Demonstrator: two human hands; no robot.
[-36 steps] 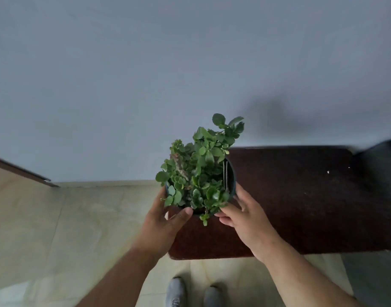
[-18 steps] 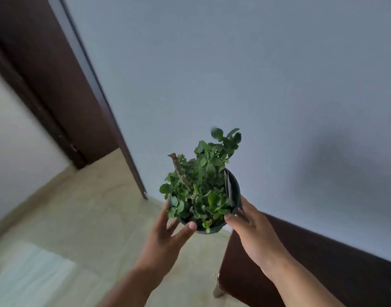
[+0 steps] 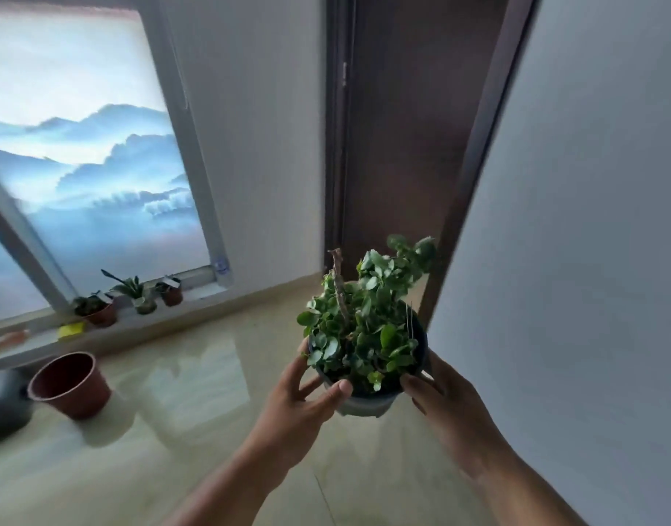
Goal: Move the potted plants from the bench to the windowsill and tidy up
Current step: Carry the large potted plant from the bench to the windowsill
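Note:
A leafy green potted plant in a dark round pot is held up in the air in front of me. My left hand grips the pot's left side, thumb on its rim. My right hand grips its right side. The windowsill runs along the far left under the window. On it stand three small potted plants: one in a brown pot, one in a pale pot and one in a brown pot. The bench is out of view.
An empty brown pot lies tilted on the glossy floor at left, beside a dark object. A yellow item lies on the sill. A dark door stands ahead, a grey wall at right.
My view has swung left from the bench to the window and door. Both hands carried the potted plant along, still holding it off the bench.

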